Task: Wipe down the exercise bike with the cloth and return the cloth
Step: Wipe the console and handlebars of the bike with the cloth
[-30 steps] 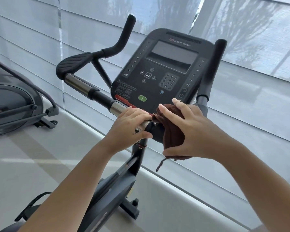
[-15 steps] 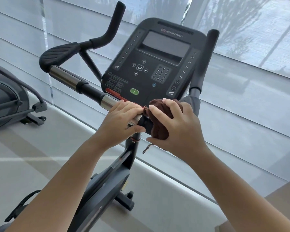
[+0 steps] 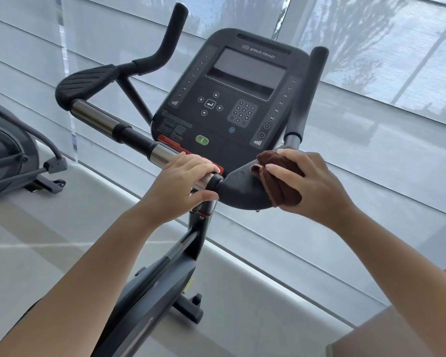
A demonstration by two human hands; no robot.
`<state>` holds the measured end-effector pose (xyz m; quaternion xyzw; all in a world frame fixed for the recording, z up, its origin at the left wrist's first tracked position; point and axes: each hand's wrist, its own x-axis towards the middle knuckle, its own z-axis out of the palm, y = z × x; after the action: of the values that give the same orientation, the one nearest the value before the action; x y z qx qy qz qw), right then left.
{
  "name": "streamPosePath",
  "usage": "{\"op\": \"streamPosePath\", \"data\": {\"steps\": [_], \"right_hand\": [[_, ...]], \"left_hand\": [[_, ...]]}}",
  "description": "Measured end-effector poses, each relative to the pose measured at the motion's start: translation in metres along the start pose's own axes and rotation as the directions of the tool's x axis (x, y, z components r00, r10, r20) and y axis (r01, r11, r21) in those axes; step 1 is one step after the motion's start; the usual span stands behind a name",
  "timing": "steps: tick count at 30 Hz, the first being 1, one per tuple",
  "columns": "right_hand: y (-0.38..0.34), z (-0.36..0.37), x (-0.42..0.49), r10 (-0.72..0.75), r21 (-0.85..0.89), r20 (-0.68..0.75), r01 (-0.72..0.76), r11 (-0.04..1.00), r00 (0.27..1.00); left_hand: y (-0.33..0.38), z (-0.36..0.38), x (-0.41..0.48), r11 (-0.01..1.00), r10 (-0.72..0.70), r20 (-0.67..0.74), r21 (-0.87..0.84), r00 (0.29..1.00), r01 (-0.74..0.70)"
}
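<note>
Gripping one handlebar (image 3: 98, 119), left hand (image 3: 183, 181); right hand (image 3: 312, 184) holds one cloth (image 3: 283, 189).

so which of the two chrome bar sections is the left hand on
The nearer chrome section, just below the console; the left hand grips its inner end. The farther section, by the ribbed pad, is untouched.

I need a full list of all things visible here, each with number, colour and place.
exercise bike: one, black and grey, centre
console: one, black, top of the bike
cloth: one, dark brown, on the black bend below the console
second machine: one, grey, far left on the floor
blinds: several, pale grey, behind the bike
left hand: one, grips the chrome handlebar
right hand: one, holds the cloth against the bike
</note>
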<state>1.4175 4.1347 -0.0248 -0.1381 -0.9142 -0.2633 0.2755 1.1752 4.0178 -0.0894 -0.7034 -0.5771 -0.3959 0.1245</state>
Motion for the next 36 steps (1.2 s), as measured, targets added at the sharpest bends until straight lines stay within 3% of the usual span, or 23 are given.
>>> {"op": "streamPosePath", "data": {"steps": [5, 11, 15, 18, 22, 24, 28, 30, 36], "right_hand": [[0.039, -0.016, -0.012, 0.272, 0.067, 0.042, -0.274, 0.959, 0.961], [0.011, -0.029, 0.009, 0.273, 0.354, 0.028, -0.265, 0.897, 0.962], [-0.031, -0.017, 0.030, 0.309, 0.262, 0.243, -0.369, 0.892, 0.919], [-0.054, -0.009, 0.027, 0.482, 0.215, 0.142, -0.502, 0.837, 0.865], [-0.073, 0.002, 0.014, 0.418, 0.234, -0.133, -0.381, 0.895, 0.899], [-0.059, 0.001, 0.018, 0.367, 0.268, -0.120, -0.326, 0.907, 0.922], [-0.008, -0.009, 0.042, 0.410, 0.406, 0.078, -0.405, 0.819, 0.909], [0.000, -0.010, 0.046, 0.390, 0.393, 0.131, -0.409, 0.824, 0.911], [-0.043, -0.008, 0.015, 0.309, 0.402, 0.008, -0.286, 0.870, 0.951]], "left_hand": [[-0.001, 0.002, 0.000, 1.000, 0.000, -0.008, 0.004, 1.000, 0.000], [-0.004, 0.006, -0.001, 1.000, -0.016, -0.018, -0.015, 1.000, 0.016], [-0.003, 0.005, -0.001, 0.999, -0.017, -0.008, -0.031, 1.000, 0.017], [-0.002, 0.005, -0.001, 1.000, -0.013, -0.020, -0.026, 1.000, 0.012], [-0.006, 0.006, 0.000, 0.999, 0.023, -0.045, -0.027, 0.999, -0.024], [-0.007, 0.007, 0.000, 0.999, 0.039, -0.051, -0.031, 0.998, -0.040], [-0.006, 0.008, -0.001, 0.999, 0.034, -0.059, -0.014, 0.998, -0.035], [-0.006, 0.008, -0.001, 0.999, 0.031, -0.057, -0.014, 0.998, -0.032], [-0.008, 0.010, -0.001, 0.999, 0.034, -0.053, -0.020, 0.998, -0.035]]}}
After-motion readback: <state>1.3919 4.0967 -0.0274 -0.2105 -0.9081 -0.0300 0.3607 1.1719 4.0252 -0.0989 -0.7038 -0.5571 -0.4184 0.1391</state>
